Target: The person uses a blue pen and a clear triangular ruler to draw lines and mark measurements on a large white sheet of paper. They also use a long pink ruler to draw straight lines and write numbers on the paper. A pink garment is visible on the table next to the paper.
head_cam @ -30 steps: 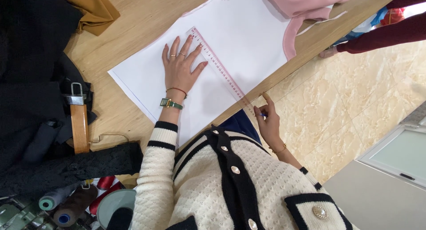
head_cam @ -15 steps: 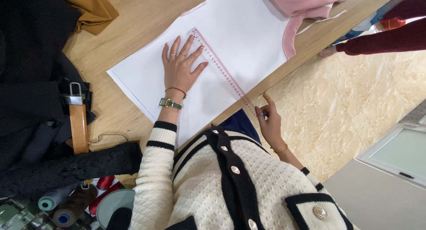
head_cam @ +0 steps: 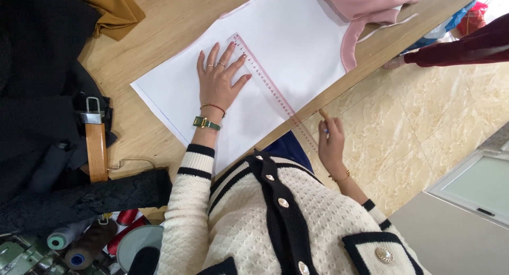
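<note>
- Left hand (head_cam: 220,81) flat, fingers spread, pressing on white paper sheet (head_cam: 297,47) just beside clear ruler (head_cam: 268,84); fingertips touching ruler's edge.
- Ruler lying diagonal on the paper, near end poking past table edge (head_cam: 371,55) towards the right hand.
- Right hand (head_cam: 331,142) off the table, beside ruler's near end, fingers curled around something small and dark, likely a pen; grip itself too small to tell.
- Paper: light, thin, slippery on wood, creases easily; best pinned with a flat palm, not pinched.
- Ruler: thin plastic, stiff but bendy, light, likely to slide on paper; best held down mid-length, fingers spread along it.
- Pink cloth (head_cam: 366,4) on paper's far end from ruler, soft, limp.
- Black clothes and wooden hanger (head_cam: 95,147) well apart from ruler, past the left hand.
</note>
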